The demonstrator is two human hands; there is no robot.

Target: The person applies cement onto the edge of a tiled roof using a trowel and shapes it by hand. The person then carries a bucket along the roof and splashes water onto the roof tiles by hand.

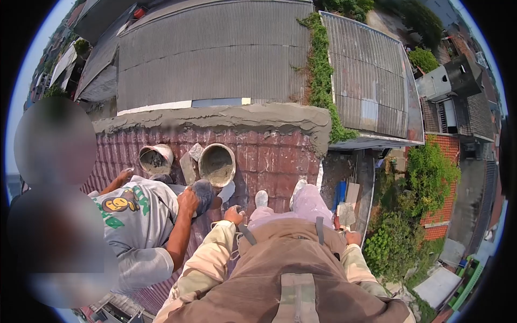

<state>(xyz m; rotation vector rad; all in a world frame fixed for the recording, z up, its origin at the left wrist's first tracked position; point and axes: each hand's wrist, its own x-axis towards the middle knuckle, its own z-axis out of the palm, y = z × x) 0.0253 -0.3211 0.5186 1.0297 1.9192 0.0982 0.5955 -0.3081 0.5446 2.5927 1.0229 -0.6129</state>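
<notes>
My left hand [234,215] is beside my left thigh, its fingers curled; what they hold, if anything, is too small to make out. At my right side, my right hand [353,237] is closed on the handle of a trowel, whose grey, mortar-stained blade [346,213] points forward. Ahead to the left, a bucket of grey mortar [217,165] stands on the dark red roof tiles [269,161], with a second mortar bucket [156,159] farther left. Between the buckets lie flat grey pieces [188,167]. Wet-looking mortar [226,117] covers the ridge ahead.
A co-worker [134,226] in a grey shirt sits close on my left, one hand [188,202] at the knee. The roof edge [320,175] drops off at my right, above a narrow passage and plants. Corrugated roofs [215,54] lie beyond the ridge.
</notes>
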